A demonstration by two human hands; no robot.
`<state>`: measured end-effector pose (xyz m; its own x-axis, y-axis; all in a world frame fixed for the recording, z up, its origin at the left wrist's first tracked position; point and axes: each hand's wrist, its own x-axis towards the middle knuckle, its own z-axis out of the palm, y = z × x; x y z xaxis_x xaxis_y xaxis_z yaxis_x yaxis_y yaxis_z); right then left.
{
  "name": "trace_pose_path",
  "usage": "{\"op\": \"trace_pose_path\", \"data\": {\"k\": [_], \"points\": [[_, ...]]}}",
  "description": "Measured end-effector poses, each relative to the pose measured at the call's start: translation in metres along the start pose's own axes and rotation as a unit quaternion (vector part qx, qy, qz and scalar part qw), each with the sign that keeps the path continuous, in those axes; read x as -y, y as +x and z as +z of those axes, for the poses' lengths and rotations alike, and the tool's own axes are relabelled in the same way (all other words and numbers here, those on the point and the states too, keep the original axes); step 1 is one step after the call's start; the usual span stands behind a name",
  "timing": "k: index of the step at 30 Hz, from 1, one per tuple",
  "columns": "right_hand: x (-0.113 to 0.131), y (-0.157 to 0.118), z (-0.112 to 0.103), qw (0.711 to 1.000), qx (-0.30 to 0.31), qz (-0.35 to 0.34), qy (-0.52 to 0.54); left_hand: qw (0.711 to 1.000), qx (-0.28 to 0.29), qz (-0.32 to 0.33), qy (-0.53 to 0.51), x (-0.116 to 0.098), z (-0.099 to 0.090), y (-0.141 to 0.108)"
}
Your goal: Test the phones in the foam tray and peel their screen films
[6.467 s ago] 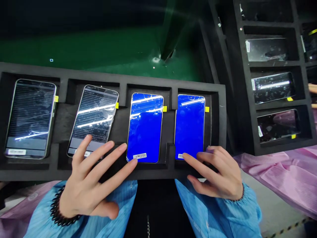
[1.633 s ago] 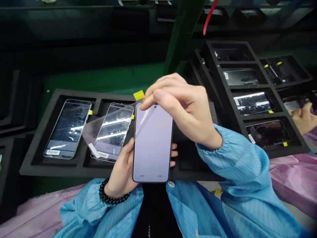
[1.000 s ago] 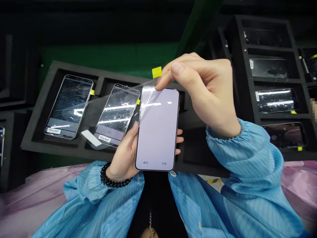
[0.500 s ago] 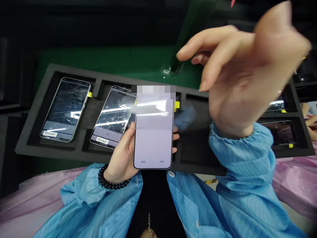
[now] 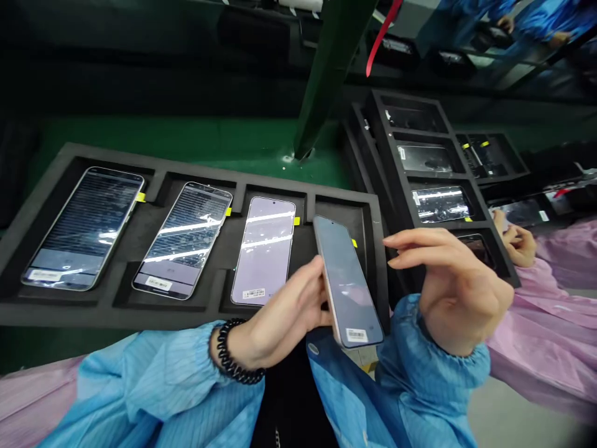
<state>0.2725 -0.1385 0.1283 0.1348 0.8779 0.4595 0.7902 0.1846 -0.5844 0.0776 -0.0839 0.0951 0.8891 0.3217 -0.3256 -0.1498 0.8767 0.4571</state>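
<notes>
My left hand (image 5: pixel 280 317) grips a smartphone (image 5: pixel 351 283) by its left edge. This phone is tilted over the right end of a black foam tray (image 5: pixel 153 316); its screen is dull grey, with a white label near the bottom and a yellow tab at its upper right. My right hand (image 5: pixel 459 283) hovers to the right of it, fingers partly stretched and apart, touching nothing. In the tray's third compartment lies a phone with a plain lilac screen (image 5: pixel 265 252). Two phones showing lines of text, the second (image 5: pixel 184 242) and the leftmost (image 5: pixel 86 227), lie in the other compartments.
Stacked black trays (image 5: pixel 401 134) with phones stand at the right. A green post (image 5: pixel 321 81) rises from the green bench (image 5: pixel 209 146) behind my tray. Another person's hand (image 5: pixel 518 244), with a pink sleeve, is close on the right. A red strip (image 5: pixel 383 37) hangs above.
A lilac-screen phone, in my left hand before, now lies in the third compartment. My left hand has moved right and holds a grey-screen phone. My right hand has come down. The view has shifted.
</notes>
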Motion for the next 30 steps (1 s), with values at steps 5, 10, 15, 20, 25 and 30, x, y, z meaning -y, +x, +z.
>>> {"op": "trace_pose_path", "data": {"k": [5, 10, 15, 20, 25, 30], "points": [[0.003, -0.009, 0.009, 0.994, -0.065, 0.024, 0.089, 0.987, -0.055, 0.092, 0.116, -0.003, 0.005, -0.009], [-0.005, -0.007, 0.013, 0.993, -0.023, 0.026, 0.115, 0.791, -0.233, 0.255, 0.506, -0.02, -0.02, -0.056], [-0.015, 0.001, 0.02, 0.991, 0.069, -0.016, 0.112, 0.603, -0.338, 0.241, 0.681, -0.012, -0.052, -0.061], [-0.018, -0.003, 0.007, 0.952, 0.281, -0.121, 0.0, 0.697, -0.299, 0.193, 0.623, 0.001, -0.054, -0.055], [-0.02, -0.022, -0.001, 0.927, 0.354, -0.12, -0.029, 0.801, -0.338, 0.161, 0.467, -0.009, -0.042, -0.06], [-0.025, -0.031, 0.006, 0.959, 0.252, -0.101, -0.088, 0.872, -0.357, 0.169, 0.289, -0.023, -0.03, -0.054]]}}
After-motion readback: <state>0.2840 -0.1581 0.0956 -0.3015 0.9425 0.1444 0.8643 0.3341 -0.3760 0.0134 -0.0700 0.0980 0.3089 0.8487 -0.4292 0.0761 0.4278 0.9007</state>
